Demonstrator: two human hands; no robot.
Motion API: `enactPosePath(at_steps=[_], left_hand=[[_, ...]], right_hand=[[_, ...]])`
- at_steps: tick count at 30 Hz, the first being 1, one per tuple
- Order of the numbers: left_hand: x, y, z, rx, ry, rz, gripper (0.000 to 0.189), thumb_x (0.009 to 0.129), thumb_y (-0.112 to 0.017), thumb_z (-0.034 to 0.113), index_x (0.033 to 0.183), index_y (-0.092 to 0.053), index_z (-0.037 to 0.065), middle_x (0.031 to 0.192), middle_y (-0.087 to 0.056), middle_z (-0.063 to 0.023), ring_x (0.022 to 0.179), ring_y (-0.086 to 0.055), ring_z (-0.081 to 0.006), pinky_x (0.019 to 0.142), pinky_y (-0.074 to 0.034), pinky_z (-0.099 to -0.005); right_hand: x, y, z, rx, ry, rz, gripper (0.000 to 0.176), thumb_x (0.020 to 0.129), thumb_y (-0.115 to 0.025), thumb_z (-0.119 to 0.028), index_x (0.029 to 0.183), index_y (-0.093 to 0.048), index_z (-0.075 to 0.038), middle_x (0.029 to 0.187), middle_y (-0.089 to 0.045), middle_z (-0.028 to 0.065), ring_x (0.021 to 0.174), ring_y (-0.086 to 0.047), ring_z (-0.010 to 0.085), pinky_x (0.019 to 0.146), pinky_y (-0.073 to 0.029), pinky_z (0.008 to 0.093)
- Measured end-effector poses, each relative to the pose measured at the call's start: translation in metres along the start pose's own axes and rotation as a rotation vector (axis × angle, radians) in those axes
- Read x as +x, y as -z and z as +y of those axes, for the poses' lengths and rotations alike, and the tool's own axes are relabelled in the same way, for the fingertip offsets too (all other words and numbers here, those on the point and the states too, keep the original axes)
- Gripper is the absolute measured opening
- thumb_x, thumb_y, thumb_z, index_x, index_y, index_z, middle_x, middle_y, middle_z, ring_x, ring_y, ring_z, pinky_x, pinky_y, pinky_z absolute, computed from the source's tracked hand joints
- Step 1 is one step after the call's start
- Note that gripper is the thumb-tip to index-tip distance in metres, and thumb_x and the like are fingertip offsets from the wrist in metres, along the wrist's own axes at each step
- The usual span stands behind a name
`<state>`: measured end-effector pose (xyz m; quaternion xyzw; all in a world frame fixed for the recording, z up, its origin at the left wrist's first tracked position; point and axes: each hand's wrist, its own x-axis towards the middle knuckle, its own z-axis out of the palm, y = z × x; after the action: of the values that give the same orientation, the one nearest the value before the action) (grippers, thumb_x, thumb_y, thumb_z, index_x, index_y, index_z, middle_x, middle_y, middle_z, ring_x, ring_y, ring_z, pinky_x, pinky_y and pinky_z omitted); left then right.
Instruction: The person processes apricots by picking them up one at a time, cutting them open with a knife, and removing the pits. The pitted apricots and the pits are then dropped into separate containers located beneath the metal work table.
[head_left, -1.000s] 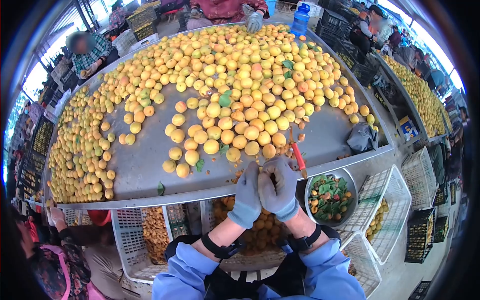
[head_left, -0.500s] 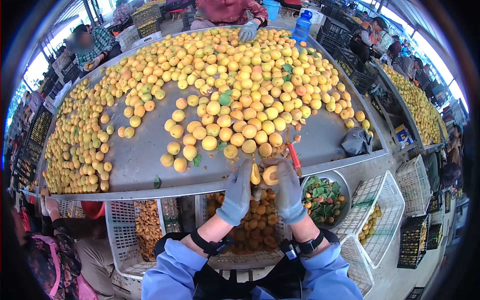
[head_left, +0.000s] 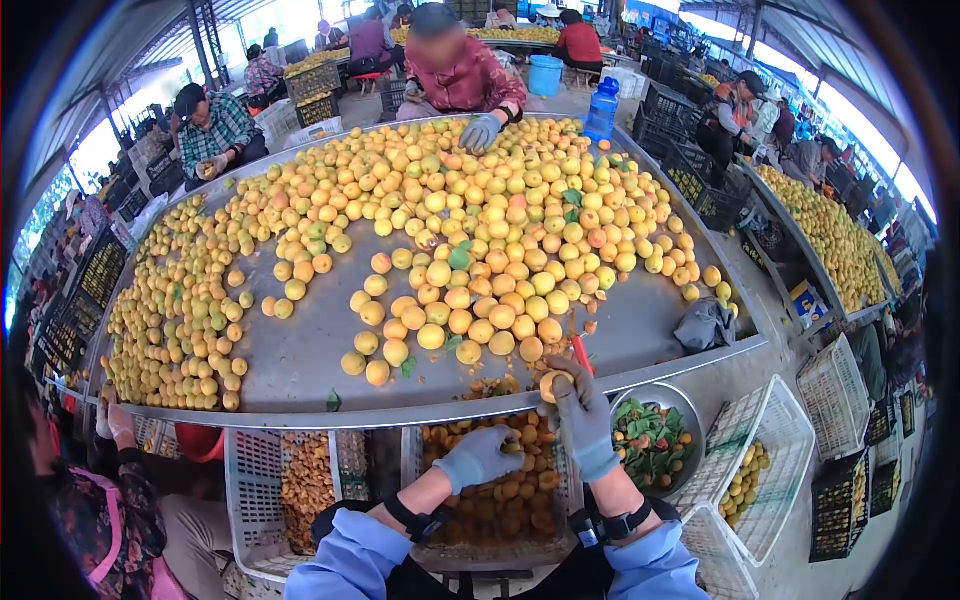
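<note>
My left hand (head_left: 480, 458), in a grey glove, is over a crate of halved apricots (head_left: 500, 510). Its fingers are closed around something small, mostly hidden at the fingertips. At the near edge of the metal table (head_left: 300, 362), my gloved right hand (head_left: 583, 420) grips an apricot half (head_left: 552, 386), cut face showing. A red-handled tool (head_left: 581, 355) shows just beyond its fingers; whether the hand touches it is unclear. Whole apricots (head_left: 480, 270) are heaped across the table, with scraps near the right hand.
A metal bowl (head_left: 690, 425) of leaves and fruit stands right of my right hand. White crates (head_left: 765, 480) are at the right, another (head_left: 250, 500) at the left. A dark bag (head_left: 706, 325) lies on the table's right corner. A co-worker (head_left: 460, 75) sits across the table.
The view has tilted up, showing more of the hall. My left hand has parted from the right and moved down over the crate. The co-worker's gloved hand across the table has shifted slightly left.
</note>
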<state>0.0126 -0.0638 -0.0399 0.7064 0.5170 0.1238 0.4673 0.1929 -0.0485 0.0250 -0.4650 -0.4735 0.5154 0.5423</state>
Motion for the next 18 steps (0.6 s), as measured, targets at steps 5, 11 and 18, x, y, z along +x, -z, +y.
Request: enactPosePath(at_steps=[5,11,18], left_hand=[[0.029,-0.019,-0.040,0.189,0.016,0.212,0.065,0.089,-0.066,0.049,0.132,-0.055,0.000,0.118,-0.066,-0.0241,0.109,-0.062,-0.0414,0.094,-0.049,-0.0464],[0.032,-0.037,-0.046,0.378,0.078,0.297,0.058,0.095,-0.063,0.045,0.126,-0.056,-0.004,0.111,-0.068,-0.0240,0.100,-0.068,-0.0398,0.085,-0.055,-0.0457],[-0.016,0.021,0.047,-0.807,-0.017,-0.073,0.040,0.106,-0.052,0.028,0.126,-0.059,-0.006,0.101,-0.072,-0.0132,0.090,-0.072,-0.0192,0.069,-0.061,-0.0297]], right_hand=[[-0.001,0.000,0.001,-0.054,0.018,-0.104,0.038,0.106,-0.052,-0.025,0.134,-0.051,0.000,0.114,-0.066,0.0073,0.078,-0.064,0.0078,0.057,-0.046,0.0168],[0.001,-0.003,0.008,-0.078,0.107,-0.118,0.036,0.102,-0.058,-0.014,0.134,-0.050,0.001,0.116,-0.066,0.0081,0.081,-0.066,0.0097,0.061,-0.049,0.0189],[0.007,0.004,-0.016,-0.681,0.459,-0.045,0.034,0.087,-0.072,-0.003,0.118,-0.062,0.004,0.107,-0.069,0.0089,0.094,-0.067,0.0155,0.087,-0.053,0.0283]])
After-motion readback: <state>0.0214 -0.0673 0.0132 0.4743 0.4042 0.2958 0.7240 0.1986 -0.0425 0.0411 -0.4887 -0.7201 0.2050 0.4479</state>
